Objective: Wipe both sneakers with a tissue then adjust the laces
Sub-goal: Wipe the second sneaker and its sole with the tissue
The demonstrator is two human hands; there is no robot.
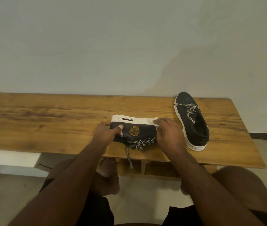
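A long wooden surface (48, 115) with a warm brown grain stands against a plain pale wall (113, 46); open compartments show under its near edge, and a light floor (137, 190) lies below. Two black sneakers with white soles are on it. The nearer sneaker (134, 129) lies tipped on its side near the front edge, its white sole turned toward the wall and an orange emblem on the dark side panel facing up. The left hand (106, 132) grips its heel end, thumb curled over the dark fabric and fingers wrapped behind. The right hand (168, 132) is closed over the toe end, its grip pinching one crumpled white tissue (155, 120) against the white sole edge, just beside the fingertips. Its black-and-white patterned laces (139, 142) spill loose toward the person, one end hanging over the front edge of the surface. The second sneaker (191, 119) sits upright on its sole to the right, well apart from the left hand and just beyond the right one, toe pointing toward the wall, its matching laces loosely crossed. Two bare forearms reach in from below, and the person's knees show under the surface.
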